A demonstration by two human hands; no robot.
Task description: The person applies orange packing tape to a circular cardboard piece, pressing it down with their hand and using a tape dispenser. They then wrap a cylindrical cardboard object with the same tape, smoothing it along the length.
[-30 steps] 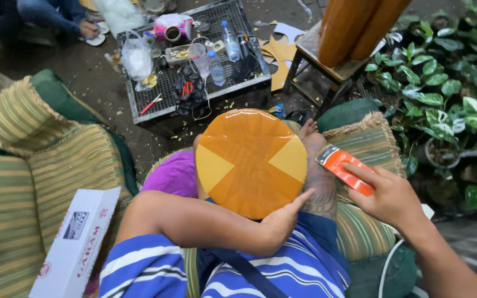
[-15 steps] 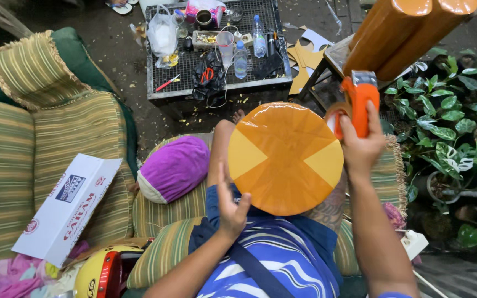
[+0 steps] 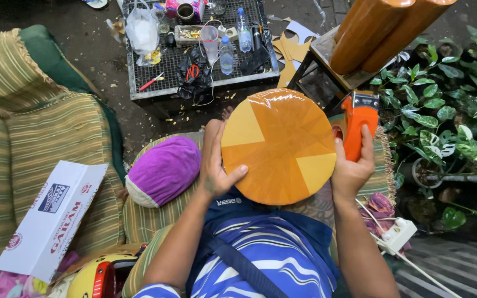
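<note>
A round orange disc [image 3: 278, 146] with paler yellow wedges and a glossy taped surface rests on my lap. My left hand [image 3: 216, 165] grips its left edge, thumb lying on the face. My right hand [image 3: 353, 165] is closed around an orange tape dispenser [image 3: 358, 122], held upright against the disc's right edge.
A purple and white ball-shaped cushion [image 3: 164, 170] lies left of my lap on the striped sofa [image 3: 34, 132]. A white carton [image 3: 53, 218] lies on the sofa. Ahead stands a wire-top table [image 3: 167, 60] with bottles, scissors and bags. Orange cylinders [image 3: 387, 33] and leafy plants [image 3: 448, 110] are to the right.
My view shifted slightly. My left hand moved from the disc's lower edge up to its left edge. My right hand lowered the dispenser beside the disc's right edge.
</note>
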